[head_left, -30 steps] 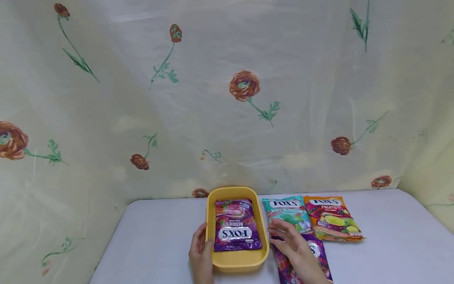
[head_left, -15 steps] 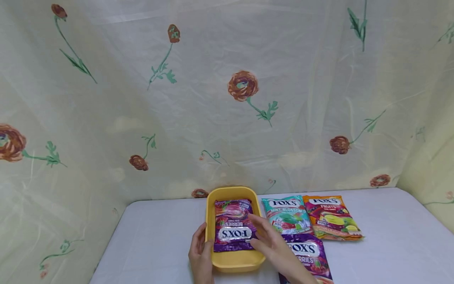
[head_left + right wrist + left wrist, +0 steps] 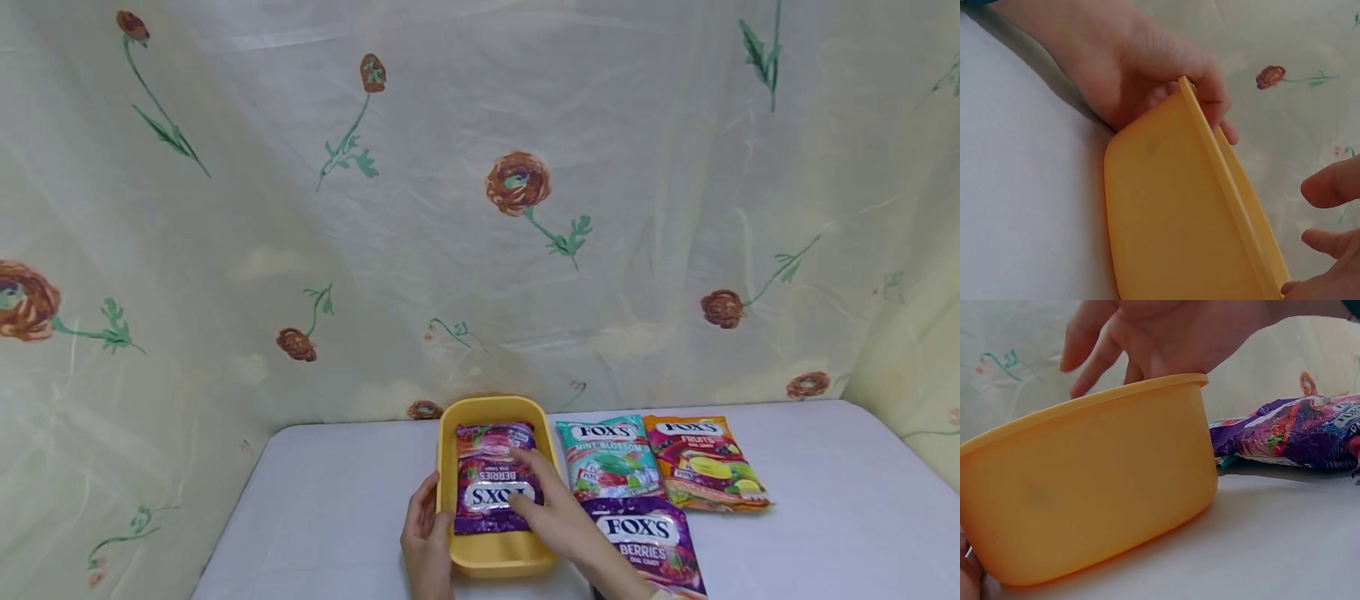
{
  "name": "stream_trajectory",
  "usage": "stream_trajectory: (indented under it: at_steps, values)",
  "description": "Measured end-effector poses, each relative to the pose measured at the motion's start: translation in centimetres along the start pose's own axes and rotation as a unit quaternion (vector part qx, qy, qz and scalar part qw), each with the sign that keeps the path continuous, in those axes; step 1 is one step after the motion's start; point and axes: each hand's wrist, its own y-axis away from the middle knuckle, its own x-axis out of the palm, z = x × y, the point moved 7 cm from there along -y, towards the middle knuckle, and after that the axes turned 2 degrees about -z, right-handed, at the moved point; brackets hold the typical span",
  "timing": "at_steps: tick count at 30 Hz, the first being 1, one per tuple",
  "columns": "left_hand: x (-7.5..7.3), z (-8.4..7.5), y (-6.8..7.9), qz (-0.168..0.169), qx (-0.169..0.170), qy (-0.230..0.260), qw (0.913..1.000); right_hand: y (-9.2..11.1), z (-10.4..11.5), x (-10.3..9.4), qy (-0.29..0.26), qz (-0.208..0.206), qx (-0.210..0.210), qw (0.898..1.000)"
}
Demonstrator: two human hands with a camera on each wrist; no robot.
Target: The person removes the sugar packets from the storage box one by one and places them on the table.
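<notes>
A yellow plastic tub [image 3: 501,568] stands on the table with a purple Fox's Berries candy bag [image 3: 480,468] lying upside down inside. My left hand [image 3: 429,533] grips the tub's left wall; the right wrist view has its thumb hooked over the rim. Across the tub's right rim reaches my right hand [image 3: 558,515], its fingers spread above the bag. Seen in the left wrist view, the right hand's fingers [image 3: 1094,365] point down toward the tub's inside with gaps between them. The bag's right edge is partly hidden under that hand.
Right of the tub lie a green Mint Blossom bag [image 3: 611,457], an orange Fruits bag [image 3: 705,462] and a second purple Berries bag [image 3: 648,542], close together. A flowered cloth [image 3: 517,275] hangs behind the white table [image 3: 337,500].
My right hand has moved left from over the bags beside the tub to over the bag inside it. The left hand has stayed on the tub's wall.
</notes>
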Motion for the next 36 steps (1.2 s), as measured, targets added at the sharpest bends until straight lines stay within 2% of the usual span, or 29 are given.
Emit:
stream_trajectory:
  at_steps: [7,13,20,24,30,36]
  values:
    - [0.0,-0.1,0.0,0.003,0.001,-0.003,1.0000,-0.9,-0.4,0.4,0.017,-0.009,0.019,1.000]
    - [-0.1,-0.1,-0.1,-0.004,-0.003,-0.006,1.0000,-1.4,-0.2,0.8,0.025,-0.016,0.004,1.000]
    - [-0.1,-0.1,-0.1,0.000,-0.008,-0.009,0.9999,-2.4,-0.8,1.3,0.026,-0.018,0.033,0.999]
    - [0.1,0.0,-0.1,0.001,-0.011,-0.008,0.9999,-2.6,-1.0,1.2,0.021,-0.024,0.035,0.999]
    - [0.0,-0.1,-0.1,-0.007,-0.007,-0.013,0.9999,-2.9,-1.2,1.1,-0.042,-0.033,0.041,0.998]
    - [-0.1,-0.1,0.0,-0.012,-0.003,-0.015,0.9998,-3.2,-2.0,1.0,-0.096,-0.038,0.091,0.990]
